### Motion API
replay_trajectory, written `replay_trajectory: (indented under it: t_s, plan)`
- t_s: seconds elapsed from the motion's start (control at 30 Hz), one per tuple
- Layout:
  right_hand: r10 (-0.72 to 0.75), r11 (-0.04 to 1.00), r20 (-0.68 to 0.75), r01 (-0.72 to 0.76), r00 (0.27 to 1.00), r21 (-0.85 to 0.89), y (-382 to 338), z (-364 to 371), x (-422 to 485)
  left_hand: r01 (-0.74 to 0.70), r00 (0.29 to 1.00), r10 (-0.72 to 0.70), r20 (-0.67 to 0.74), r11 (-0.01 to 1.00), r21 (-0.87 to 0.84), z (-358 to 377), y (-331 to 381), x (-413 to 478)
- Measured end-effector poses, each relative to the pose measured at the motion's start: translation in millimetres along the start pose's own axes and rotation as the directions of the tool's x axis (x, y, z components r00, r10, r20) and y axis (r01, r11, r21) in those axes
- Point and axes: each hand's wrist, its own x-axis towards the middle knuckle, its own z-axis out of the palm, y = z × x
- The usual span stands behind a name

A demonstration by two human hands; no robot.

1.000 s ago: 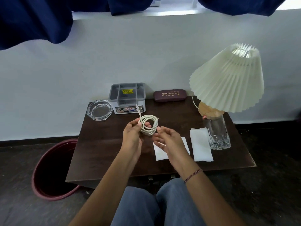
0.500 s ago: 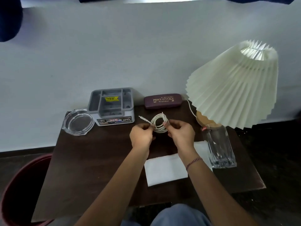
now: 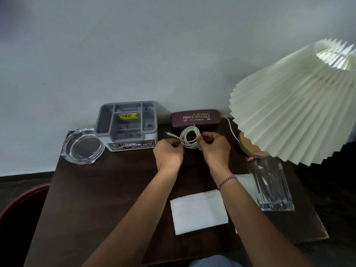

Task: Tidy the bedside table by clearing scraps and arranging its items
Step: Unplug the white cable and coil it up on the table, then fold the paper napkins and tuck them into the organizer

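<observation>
— Both hands pinch one white cable (image 3: pixel 187 138): left hand (image 3: pixel 169 153) on the strand near its loose plug, right hand (image 3: pixel 213 146) on the round coil's right side, centre frame, over the dark wooden table (image 3: pixel 107 189).

— And the count around it?

— One grey plastic organizer (image 3: pixel 127 124), boxy, compartmented; one maroon oblong glasses case (image 3: pixel 194 118) just behind the coil; one round clear glass ashtray (image 3: pixel 82 146), left; one ribbed glass tumbler (image 3: pixel 269 184), right; one lamp (image 3: pixel 292 105) with a pleated cream shade; two flat white paper napkins (image 3: pixel 198 213), lower centre; one dark red round bin (image 3: pixel 23 205), lower left.
</observation>
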Motion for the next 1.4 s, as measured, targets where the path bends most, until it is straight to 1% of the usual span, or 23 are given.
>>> replay_trajectory:
  t_s: [0.13, 0.27, 0.33, 0.4, 0.43, 0.5, 0.57, 0.6, 0.67, 0.73, 0.83, 0.9, 1.0, 1.1, 1.17, 1.3, 1.4]
  plan:
    - [-0.021, 0.999, 0.01, 0.021, 1.0, -0.028, -2, -3, -4, 0.007, 1.0, -0.007, 0.01, 1.0, -0.008, -3, -3, -4]
    - [-0.193, 0.964, -0.025, 0.185, 0.981, -0.193, -9, -10, -19, -0.004, 1.0, 0.005, 0.026, 1.0, -0.016, -10, -3, -11]
    - [-0.282, 0.92, -0.014, 0.266, 0.959, -0.289, -13, -15, -30, -0.005, 0.999, 0.005, 0.037, 1.0, -0.009, -15, -3, -16]
    - [-0.326, 0.878, 0.024, 0.312, 0.945, -0.362, -15, -19, -41, -0.001, 0.999, 0.001, 0.044, 1.0, -0.003, -20, -4, -22]
    - [-0.321, 0.863, 0.065, 0.32, 0.945, -0.392, -16, -21, -46, 0.002, 0.999, -0.003, 0.05, 1.0, 0.004, -23, -5, -25]
    - [-0.254, 0.818, 0.204, 0.322, 0.946, -0.476, -15, -27, -55, 0.006, 0.997, -0.007, 0.074, 1.0, 0.026, -27, -8, -32]
    - [-0.196, 0.74, 0.372, 0.386, 0.907, -0.551, -11, -34, -66, -0.019, 0.995, 0.012, 0.103, 0.998, 0.063, -31, -12, -40]
    - [-0.198, 0.706, 0.435, 0.436, 0.878, -0.558, -7, -38, -72, -0.056, 0.992, 0.043, 0.118, 0.993, 0.105, -33, -14, -45]
    - [-0.205, 0.666, 0.498, 0.493, 0.843, -0.56, -2, -45, -82, -0.179, 0.976, 0.137, 0.17, 0.948, 0.265, -37, -20, -57]
    - [-0.204, 0.655, 0.5, 0.497, 0.842, -0.569, 3, -51, -89, -0.301, 0.944, 0.206, 0.259, 0.859, 0.414, -39, -26, -70]
    - [-0.222, 0.675, 0.462, 0.478, 0.858, -0.562, 4, -58, -94, -0.418, 0.901, 0.254, 0.353, 0.724, 0.548, -40, -34, -84]
    - [-0.239, 0.693, 0.441, 0.47, 0.865, -0.547, 3, -61, -97, -0.468, 0.879, 0.281, 0.386, 0.667, 0.579, -39, -36, -90]
    - [-0.243, 0.727, 0.374, 0.423, 0.895, -0.54, -1, -66, -102, -0.514, 0.855, 0.311, 0.415, 0.614, 0.599, -37, -37, -95]
    - [-0.294, 0.763, 0.313, 0.419, 0.903, -0.492, -1, -70, -109, -0.541, 0.841, 0.334, 0.427, 0.553, 0.633, -37, -39, -99]
    - [-0.304, 0.776, 0.293, 0.414, 0.907, -0.476, -1, -71, -114, -0.528, 0.849, 0.334, 0.409, 0.561, 0.637, -38, -40, -101]
    - [-0.311, 0.804, 0.286, 0.411, 0.907, -0.43, -4, -74, -119, -0.456, 0.889, 0.291, 0.353, 0.626, 0.632, -40, -41, -103]
    - [-0.287, 0.826, 0.29, 0.389, 0.913, -0.407, -5, -74, -121, -0.37, 0.929, 0.266, 0.258, 0.694, 0.617, -47, -40, -107]
